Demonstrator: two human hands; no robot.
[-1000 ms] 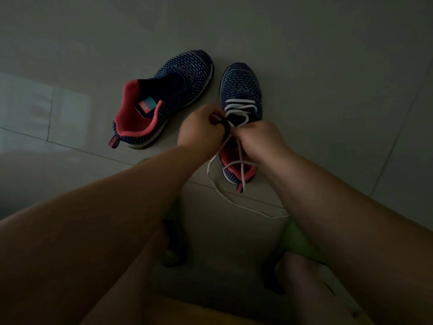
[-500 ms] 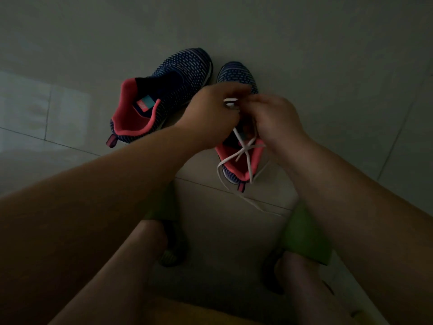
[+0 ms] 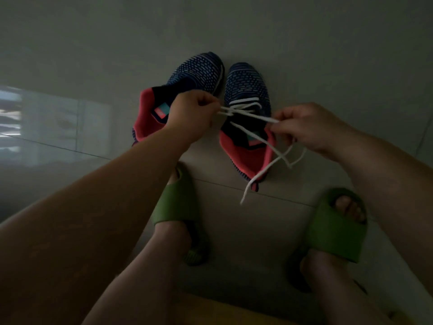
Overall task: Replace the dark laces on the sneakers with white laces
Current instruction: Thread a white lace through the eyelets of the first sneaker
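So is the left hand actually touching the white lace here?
Touching. The head view shows the left hand pinching the white lace at its fingertips, the strand running taut from there across the right sneaker.

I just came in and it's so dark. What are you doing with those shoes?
A person sits over two sneakers on the floor and is threading a white lace into the right sneaker. The left hand pinches one strand and the right hand pinches the other, pulling them apart sideways. A few rows are laced near the toe, and the loose ends trail over the heel. The left sneaker beside it shows no lace. The person wears green slippers.
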